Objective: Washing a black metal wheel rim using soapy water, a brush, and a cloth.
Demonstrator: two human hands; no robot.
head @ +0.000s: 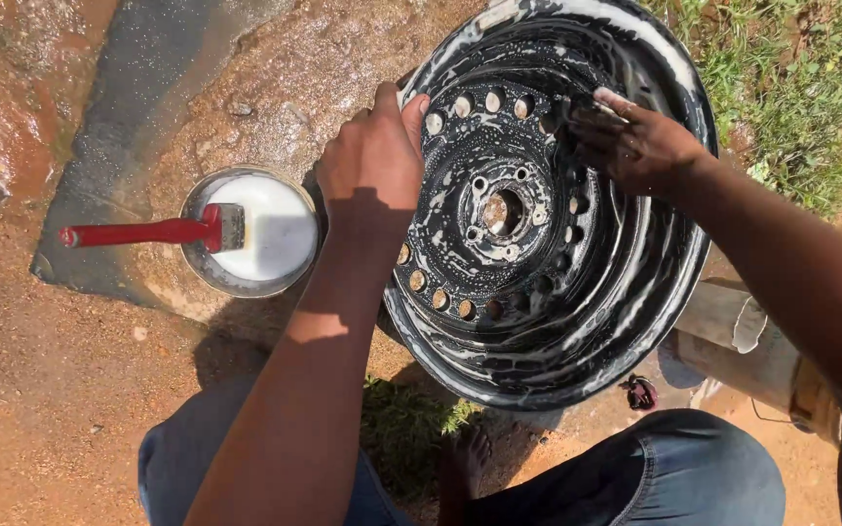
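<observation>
A: What do the hands hold?
B: Left hand [372,156] grips the rim edge of a soapy black steel wheel [548,205], centre-right; right hand [635,144] presses flat against it, fingers loose.
A: Nearby?
B: Left, a red-handled brush [148,232] rests across a metal bowl [246,278] of white liquid.

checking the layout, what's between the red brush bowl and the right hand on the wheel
In the head view, the left hand gripping the soapy black wheel rim lies between the bowl and the right hand.

red-handled brush [148,232] in white bowl [289,276] | grass [791,88] | wet dirt [41,390]
</observation>
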